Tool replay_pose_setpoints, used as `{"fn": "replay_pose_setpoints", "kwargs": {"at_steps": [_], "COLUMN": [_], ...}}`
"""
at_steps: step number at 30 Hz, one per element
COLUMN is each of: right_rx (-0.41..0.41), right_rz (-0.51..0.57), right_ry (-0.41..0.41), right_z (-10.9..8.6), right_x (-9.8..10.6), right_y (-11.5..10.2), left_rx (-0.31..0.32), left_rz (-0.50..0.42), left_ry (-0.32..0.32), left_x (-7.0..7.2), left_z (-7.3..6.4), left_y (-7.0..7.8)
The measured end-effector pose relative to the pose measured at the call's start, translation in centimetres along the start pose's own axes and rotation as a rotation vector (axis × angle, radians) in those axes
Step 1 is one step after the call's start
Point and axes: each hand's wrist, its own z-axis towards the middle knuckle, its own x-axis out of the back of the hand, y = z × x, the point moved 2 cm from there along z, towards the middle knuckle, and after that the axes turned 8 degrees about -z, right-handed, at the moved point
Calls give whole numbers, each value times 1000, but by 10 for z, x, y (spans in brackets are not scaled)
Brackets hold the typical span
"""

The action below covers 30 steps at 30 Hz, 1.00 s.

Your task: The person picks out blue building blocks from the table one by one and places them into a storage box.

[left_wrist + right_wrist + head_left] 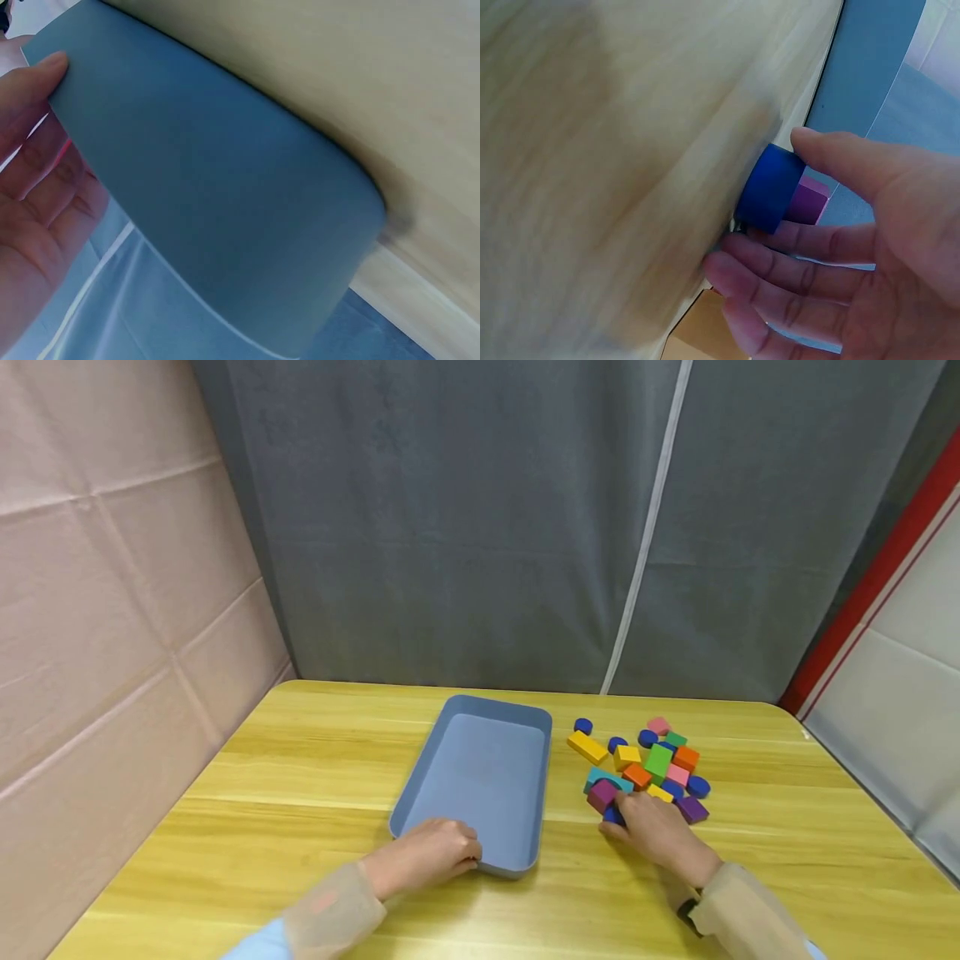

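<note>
The grey-blue tray (pixel 542 810) stands on the table, and my left hand (pixel 431 853) grips its near wall. In the left wrist view the thumb (pixel 51 67) lies on the outside of the tray wall (pixel 217 180), with the fingers behind its rim. To the right of the tray, my right hand (pixel 660 831) is at the near edge of a cluster of coloured blocks. It pinches a round blue block (pixel 769 187) between thumb and index finger, low at the tabletop. A purple block (pixel 602 795) sits right beside the blue one, in front of a turquoise block (pixel 600 777).
Several other blocks lie close together: a long yellow block (pixel 587 747), a green block (pixel 658 761), an orange block (pixel 637 776) and a dark purple block (pixel 692 810) among them. A grey curtain (pixel 450 527) hangs behind the wooden table (pixel 315 777).
</note>
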Motion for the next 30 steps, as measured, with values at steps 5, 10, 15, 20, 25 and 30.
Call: {"fn": "replay_pose_setpoints", "kwargs": {"at_steps": [5, 10, 15, 20, 25, 30], "right_rx": [7, 4, 5, 7, 10, -3], "right_rz": [-9, -3, -1, 1, 27, 101], "right_ry": [16, 9, 6, 10, -8, -10], "right_z": [0, -1, -1, -2, -2, -1], "right_x": [0, -1, -1, 0, 3, 10], "right_y": [-1, -1, -1, -1, 0, 3], "left_rx": [-8, -2, 15, 67, 207, 373], "left_rz": [-9, -16, -35, -99, -118, -87], "left_ry": [-14, -15, -2, 24, 163, 284], "left_x": [0, 0, 0, 2, 9, 20], "left_z": [7, 12, 16, 15, 7, -2], "left_y": [3, 6, 8, 2, -13, -30]}}
